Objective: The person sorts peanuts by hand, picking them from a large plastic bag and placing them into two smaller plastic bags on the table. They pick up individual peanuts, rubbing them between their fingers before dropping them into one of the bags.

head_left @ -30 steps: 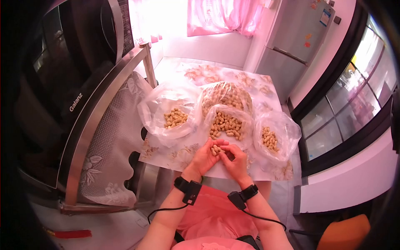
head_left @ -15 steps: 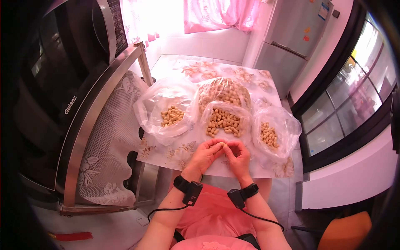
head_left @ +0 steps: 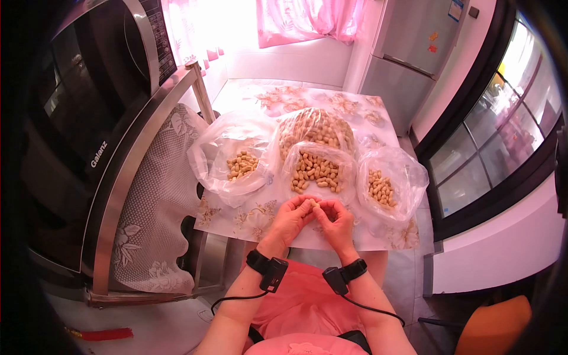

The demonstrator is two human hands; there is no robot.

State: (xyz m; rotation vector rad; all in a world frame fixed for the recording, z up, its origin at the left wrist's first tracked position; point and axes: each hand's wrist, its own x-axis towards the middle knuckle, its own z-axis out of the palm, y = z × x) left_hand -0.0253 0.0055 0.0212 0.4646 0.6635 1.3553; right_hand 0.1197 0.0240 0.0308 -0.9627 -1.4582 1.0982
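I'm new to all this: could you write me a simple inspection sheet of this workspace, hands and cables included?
Surface: table with a floral cover, partly hidden by bags.
Job's things: peanuts in a front middle bag, left bag and right bag; a fuller bag behind.
Clutter: red strip at lower left.
Hands: left hand and right hand meet at the fingertips around a small pale piece, probably a peanut, partly hidden.
Cables: left cable and right cable run from wrist-strapped devices along the forearms.
Surroundings: Galanz appliance, fridge, pink curtain, orange seat.
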